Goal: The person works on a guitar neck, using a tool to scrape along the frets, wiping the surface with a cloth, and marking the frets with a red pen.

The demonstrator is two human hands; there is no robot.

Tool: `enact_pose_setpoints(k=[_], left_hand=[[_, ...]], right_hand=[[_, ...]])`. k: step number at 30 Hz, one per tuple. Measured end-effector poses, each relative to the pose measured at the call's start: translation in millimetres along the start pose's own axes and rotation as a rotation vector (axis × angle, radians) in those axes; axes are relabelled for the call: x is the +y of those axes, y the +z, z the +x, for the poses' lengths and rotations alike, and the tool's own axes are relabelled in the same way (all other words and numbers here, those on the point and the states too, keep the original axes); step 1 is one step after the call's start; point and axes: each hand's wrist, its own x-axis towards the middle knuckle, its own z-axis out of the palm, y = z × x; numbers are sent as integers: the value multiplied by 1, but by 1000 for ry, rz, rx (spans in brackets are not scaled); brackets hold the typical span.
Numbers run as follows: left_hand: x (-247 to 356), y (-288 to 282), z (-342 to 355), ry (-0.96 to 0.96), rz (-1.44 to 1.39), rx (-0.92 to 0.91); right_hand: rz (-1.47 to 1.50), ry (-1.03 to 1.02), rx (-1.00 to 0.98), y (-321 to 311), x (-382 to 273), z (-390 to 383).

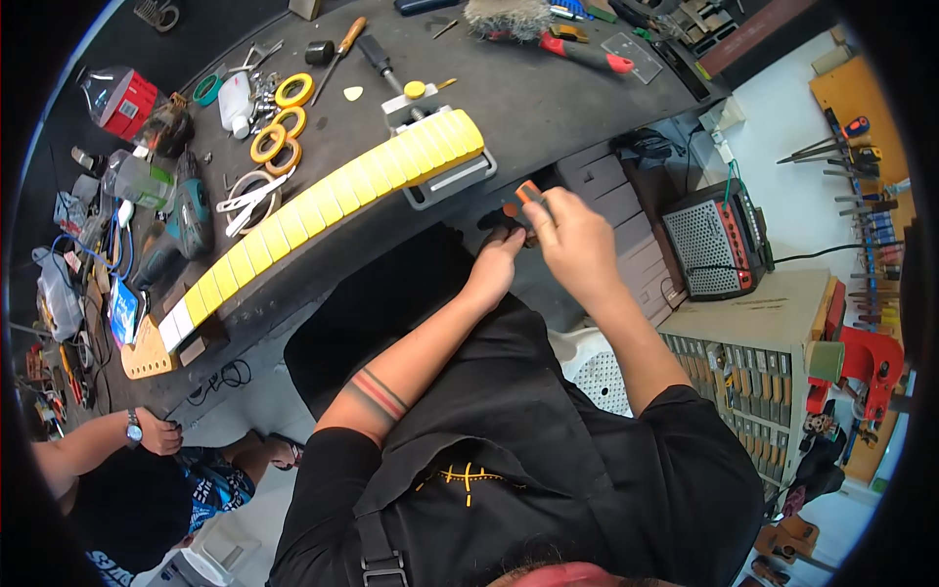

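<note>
My right hand (572,245) is closed around a tool with an orange and dark handle (531,196). Just left of it, my left hand (499,256) has its fingers closed at a small dark object with an orange part (499,221), mostly hidden and too small to name. Both hands are over my lap, off the bench's front edge. Above them, a guitar neck covered in yellow tape strips (333,196) lies along the bench, resting at its right end on a metal support (450,184), its wooden headstock (147,357) at the left.
The dark bench (587,98) holds tape rolls (293,90), bottles (108,103), a cordless drill (186,230) and a red-handled brush (577,54). At right stand an amplifier (709,245), a drawer cabinet (738,377) and hanging tools (861,157). Another person (108,479) is at lower left.
</note>
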Motion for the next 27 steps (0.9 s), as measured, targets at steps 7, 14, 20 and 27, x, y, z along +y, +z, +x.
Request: enact_pose_setpoints(k=[7,14,20,27], left_hand=[[1,-7,9,-9,-115,103],[23,-27,22,-59,-58,211],[27,-27,19,44,-170,153],[25,-26,27,135,-353,180]], right_hand=[[165,-11,-83,-17,-21,26],[201,-112,-1,8,-22,46],[223,-115,35,17,-24,36],[110,-2,-8,17,-39,33]])
